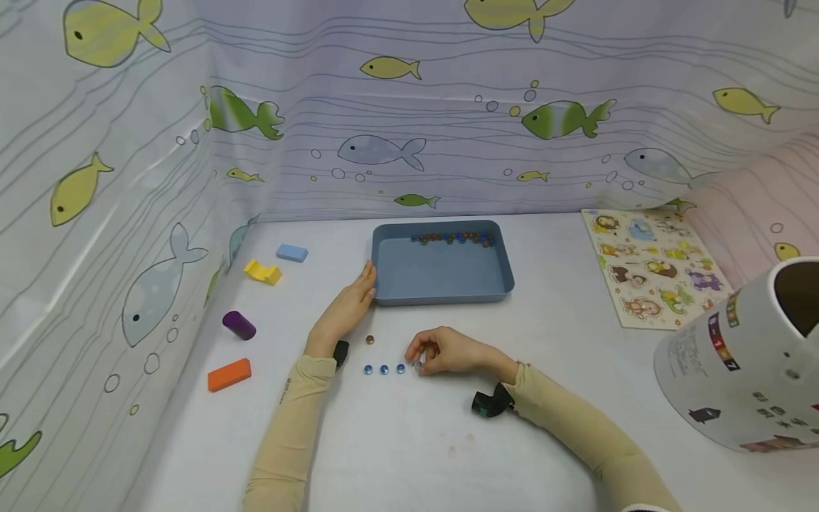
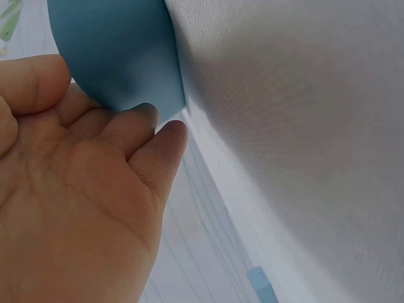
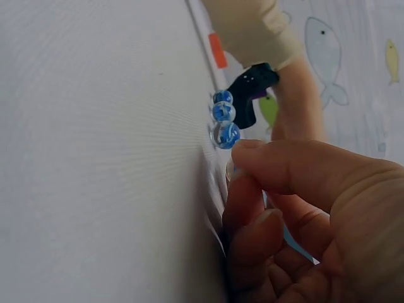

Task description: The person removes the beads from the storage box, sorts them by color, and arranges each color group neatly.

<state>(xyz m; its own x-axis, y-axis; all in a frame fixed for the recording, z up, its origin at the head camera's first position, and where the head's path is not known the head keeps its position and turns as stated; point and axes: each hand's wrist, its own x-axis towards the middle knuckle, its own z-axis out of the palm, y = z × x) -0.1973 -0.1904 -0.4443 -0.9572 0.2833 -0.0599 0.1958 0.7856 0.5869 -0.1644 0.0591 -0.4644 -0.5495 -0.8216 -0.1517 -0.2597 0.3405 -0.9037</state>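
My right hand [image 1: 451, 350] pinches a glass marble [image 1: 419, 364] between thumb and fingertips, low over the white table. In the right wrist view most of that marble is hidden by the fingertips. Left of it, three blue marbles [image 1: 384, 370] lie in a row. A brown marble [image 1: 370, 340] lies a little farther back, alone. The blue-grey tray [image 1: 441, 299] stands beyond, with several blue and brown marbles [image 1: 451, 237] along its far side. My left hand [image 1: 345, 307] rests against the tray's near left corner, its fingers extended along the outside wall, as the left wrist view also shows.
On the left lie a light blue block [image 1: 291, 252], a yellow curved block [image 1: 263, 272], a purple cylinder [image 1: 239, 325] and an orange block [image 1: 229, 375]. An animal picture board [image 1: 659, 267] and a large white bucket [image 1: 723, 370] stand at right. A fish-patterned curtain [image 1: 448, 107] surrounds the table.
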